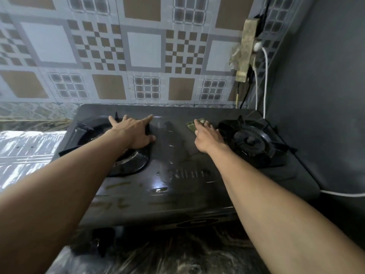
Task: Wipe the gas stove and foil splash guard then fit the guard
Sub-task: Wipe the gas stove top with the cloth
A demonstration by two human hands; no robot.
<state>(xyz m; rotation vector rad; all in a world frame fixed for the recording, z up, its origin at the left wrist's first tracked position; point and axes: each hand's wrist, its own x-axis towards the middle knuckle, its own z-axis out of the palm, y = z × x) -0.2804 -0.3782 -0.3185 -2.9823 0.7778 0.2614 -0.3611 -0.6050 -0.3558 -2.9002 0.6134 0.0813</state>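
the black gas stove [177, 175] sits on a dark marbled desk [177, 258], its back edge close to the tiled wall [144, 50] behind it. both arms reach out over the stove top.

the left hand [134, 133] lies flat on the stove's left side, fingers straight and spread. the palm covers the far right part of the left burner [134, 163] and the thumb rests on the smooth panel at the stove's middle. it grasps nothing.

the right hand [207, 137] is toward the back of the stove, just left of the right burner [250, 139]. it presses a small green scouring pad [190, 126] onto the stove top. the fingers lie over the pad and only its far left corner shows. i cannot tell whether they curl round it or simply press it down.

the stove's middle panel shines wet, with streaks and pale smears toward its front edge.

the foil splash guard [25, 151] is off the stove, lying shiny and creased just to the stove's left.

above the stove's back right corner a grimy power strip [246, 50] hangs on the wall. a white cable [265, 76] drops from it to that corner. a plain grey wall [325, 95] stands along the stove's right side.
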